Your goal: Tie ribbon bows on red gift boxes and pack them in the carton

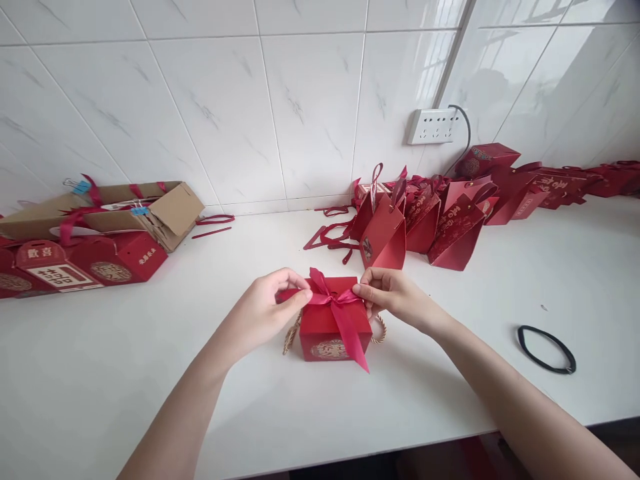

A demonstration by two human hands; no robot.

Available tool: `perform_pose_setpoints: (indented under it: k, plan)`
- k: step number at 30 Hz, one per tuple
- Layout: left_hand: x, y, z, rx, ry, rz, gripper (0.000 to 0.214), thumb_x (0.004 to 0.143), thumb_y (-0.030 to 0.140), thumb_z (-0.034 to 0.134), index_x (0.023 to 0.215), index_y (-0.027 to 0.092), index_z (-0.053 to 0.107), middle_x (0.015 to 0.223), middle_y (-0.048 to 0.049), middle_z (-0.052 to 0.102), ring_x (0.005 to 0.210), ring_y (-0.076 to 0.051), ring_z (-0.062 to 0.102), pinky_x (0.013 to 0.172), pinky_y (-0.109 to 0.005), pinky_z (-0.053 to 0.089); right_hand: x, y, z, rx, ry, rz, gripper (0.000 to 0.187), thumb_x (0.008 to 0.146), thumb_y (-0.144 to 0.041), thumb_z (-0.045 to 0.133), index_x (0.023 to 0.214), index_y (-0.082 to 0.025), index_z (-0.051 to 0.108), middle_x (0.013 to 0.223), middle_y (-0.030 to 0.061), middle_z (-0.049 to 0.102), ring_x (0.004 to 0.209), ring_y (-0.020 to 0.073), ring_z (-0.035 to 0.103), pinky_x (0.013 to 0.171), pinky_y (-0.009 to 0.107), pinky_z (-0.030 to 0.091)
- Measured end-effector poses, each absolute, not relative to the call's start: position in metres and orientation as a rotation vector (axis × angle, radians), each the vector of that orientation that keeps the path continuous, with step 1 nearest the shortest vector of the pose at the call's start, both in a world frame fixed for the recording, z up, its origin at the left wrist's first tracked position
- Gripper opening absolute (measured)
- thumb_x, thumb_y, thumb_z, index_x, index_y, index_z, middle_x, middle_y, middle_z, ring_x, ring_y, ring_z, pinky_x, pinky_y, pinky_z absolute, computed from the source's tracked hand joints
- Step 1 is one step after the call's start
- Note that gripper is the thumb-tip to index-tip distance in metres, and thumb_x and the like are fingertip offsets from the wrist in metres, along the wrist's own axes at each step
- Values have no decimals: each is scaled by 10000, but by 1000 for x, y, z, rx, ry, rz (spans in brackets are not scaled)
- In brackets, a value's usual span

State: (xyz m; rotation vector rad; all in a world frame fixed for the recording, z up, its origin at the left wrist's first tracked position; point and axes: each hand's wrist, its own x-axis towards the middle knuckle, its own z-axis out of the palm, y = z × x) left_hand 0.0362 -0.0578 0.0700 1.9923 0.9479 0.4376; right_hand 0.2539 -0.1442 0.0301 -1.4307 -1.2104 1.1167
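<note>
A small red gift box (314, 325) with a gold emblem on its front stands on the white table before me. Across its top runs a shiny red ribbon (345, 327), knotted in the middle, with one tail hanging over the front. My left hand (267, 300) pinches the ribbon's left part between thumb and fingers. On the opposite side my right hand (393, 295) pinches the right part of the bow. Twisted gold cord (291, 335) sticks out at both sides of the box. The fingers of my right hand partly hide the box's right back corner.
Several red boxes and bags (385, 233) stand behind, stretching right along the tiled wall. At left, an open cardboard box (175, 207) sits behind red boxes (125, 257). A black hair tie (546, 369) lies right; a power strip (436, 127) is on the wall.
</note>
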Motion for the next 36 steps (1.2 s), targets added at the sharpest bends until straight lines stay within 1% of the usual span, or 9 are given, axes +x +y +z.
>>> perform_pose_setpoints:
  k: [5, 13, 16, 19, 22, 24, 28, 33, 36]
  plan:
    - [27, -89, 69, 1837, 918, 484, 266, 812, 454, 564, 722, 209, 614, 641, -1, 615, 531, -123, 524, 514, -236, 428, 250, -147, 32, -1537, -1261, 1064, 389, 808, -543, 576, 676, -185, 497, 551, -12, 577, 518, 118, 570, 492, 229, 399]
    - [22, -141, 37, 1720, 1047, 455, 280, 811, 503, 548, 741, 235, 511, 745, -21, 694, 722, -207, 657, 633, -290, 488, 248, -147, 36, -1407, -1197, 1179, 412, 753, -553, 626, 644, -173, 509, 621, -18, 551, 583, 107, 552, 600, 253, 442]
    - [6, -134, 47, 1822, 937, 94, 229, 751, 454, 633, 788, 244, 549, 854, -17, 726, 824, -223, 670, 657, -275, 475, 248, -147, 35, -1360, -1218, 1172, 424, 734, -575, 637, 649, -179, 510, 635, -13, 573, 593, 112, 562, 612, 262, 451]
    - [-9, -99, 69, 1792, 744, -375, 268, 653, 425, 721, 776, 224, 595, 789, -31, 736, 675, -203, 665, 583, -256, 455, 247, -146, 35, -1353, -1236, 1181, 423, 724, -573, 650, 650, -182, 507, 628, -21, 568, 585, 108, 556, 612, 263, 451]
    - [-4, -58, 81, 1884, 925, 140, 287, 812, 474, 518, 746, 199, 566, 661, -37, 685, 619, -173, 626, 592, -265, 454, 247, -145, 34, -1367, -1247, 1180, 429, 722, -574, 648, 643, -181, 496, 627, -30, 550, 576, 100, 543, 605, 258, 441]
    - [10, -40, 81, 1977, 1016, 507, 245, 811, 423, 519, 907, 211, 596, 819, -36, 675, 702, -162, 616, 641, -269, 468, 246, -144, 34, -1364, -1255, 1181, 435, 727, -579, 638, 638, -179, 492, 632, -30, 544, 581, 98, 539, 607, 256, 435]
    - [36, -35, 72, 2118, 905, 494, 289, 764, 344, 571, 1035, 256, 618, 1090, -41, 614, 863, -175, 588, 633, -246, 470, 246, -143, 33, -1368, -1269, 1174, 434, 732, -582, 631, 643, -178, 501, 633, -29, 543, 586, 102, 536, 608, 259, 425]
    - [48, -46, 62, 2127, 887, 626, 131, 782, 316, 549, 821, 210, 617, 900, -23, 631, 752, -152, 563, 646, -260, 454, 246, -142, 31, -1340, -1276, 1163, 441, 723, -588, 639, 641, -178, 497, 611, -33, 541, 581, 101, 530, 601, 255, 419]
    - [55, -53, 58, 2066, 955, 806, 146, 803, 286, 510, 901, 216, 593, 916, -24, 624, 754, -147, 574, 673, -267, 467, 247, -141, 29, -1330, -1283, 1151, 438, 734, -585, 631, 645, -177, 499, 619, -25, 550, 589, 105, 540, 592, 252, 412]
